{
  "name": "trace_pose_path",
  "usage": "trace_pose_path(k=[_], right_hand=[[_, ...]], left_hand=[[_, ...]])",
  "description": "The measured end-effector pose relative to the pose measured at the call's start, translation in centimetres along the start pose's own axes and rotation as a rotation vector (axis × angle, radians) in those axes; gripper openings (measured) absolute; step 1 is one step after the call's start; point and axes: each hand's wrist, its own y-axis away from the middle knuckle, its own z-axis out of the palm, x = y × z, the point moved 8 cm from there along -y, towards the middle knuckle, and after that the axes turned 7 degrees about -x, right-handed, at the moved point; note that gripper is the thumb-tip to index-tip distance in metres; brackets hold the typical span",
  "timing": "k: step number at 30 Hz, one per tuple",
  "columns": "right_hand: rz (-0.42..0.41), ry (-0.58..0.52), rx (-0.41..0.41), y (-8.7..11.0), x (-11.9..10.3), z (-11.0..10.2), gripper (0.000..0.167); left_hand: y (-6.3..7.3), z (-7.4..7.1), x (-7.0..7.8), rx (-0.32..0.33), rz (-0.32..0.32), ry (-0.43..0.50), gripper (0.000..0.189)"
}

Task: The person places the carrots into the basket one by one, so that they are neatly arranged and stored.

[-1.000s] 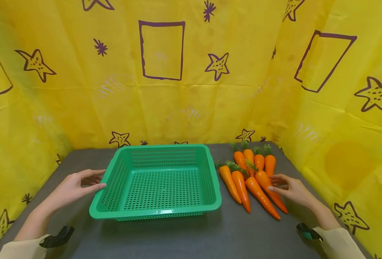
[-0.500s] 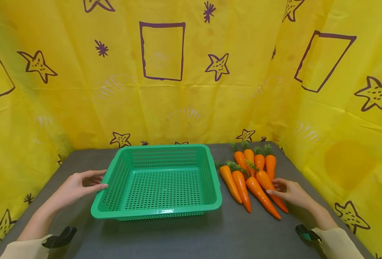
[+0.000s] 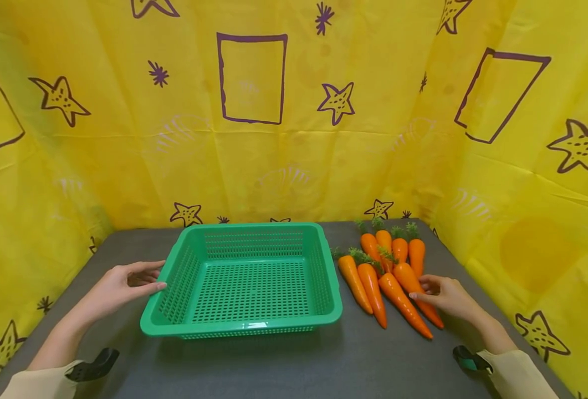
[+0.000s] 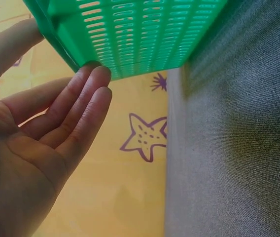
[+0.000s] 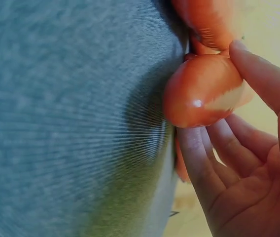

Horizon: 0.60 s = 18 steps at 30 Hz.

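Note:
A green plastic basket (image 3: 251,326) with slotted walls sits on the table, left of the middle in the head view. My left hand (image 3: 124,285) holds its left rim, thumb at the edge and fingers against the outer wall; the left wrist view shows those fingertips (image 4: 100,74) under the rim. To the right of the basket lie several orange carrots with green tops. My right hand (image 3: 453,299) pinches the rightmost front carrot (image 3: 430,313), thumb over one side and fingers on the other. In the right wrist view this carrot (image 5: 199,94) appears end-on and still close to the cloth.
Other carrots (image 3: 371,288) lie close together, the back ones (image 3: 415,255) partly hidden by the front row. A dark grey cloth (image 3: 254,371) covers the table. Yellow patterned sheets (image 3: 294,166) enclose the back and both sides.
My right thumb has come down over the carrot's side and the fingers have closed in around it. The carrots, basket and left hand hold their places apart from a slight view shift.

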Motion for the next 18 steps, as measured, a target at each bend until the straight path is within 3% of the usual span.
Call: trace_pose_path(k=[18], right_hand=[[-0.033,-0.020,-0.026,-0.5,-3.3,-2.2,0.060]], left_hand=[[0.0,0.0,0.0,-0.008,-0.006,-0.001,0.055]])
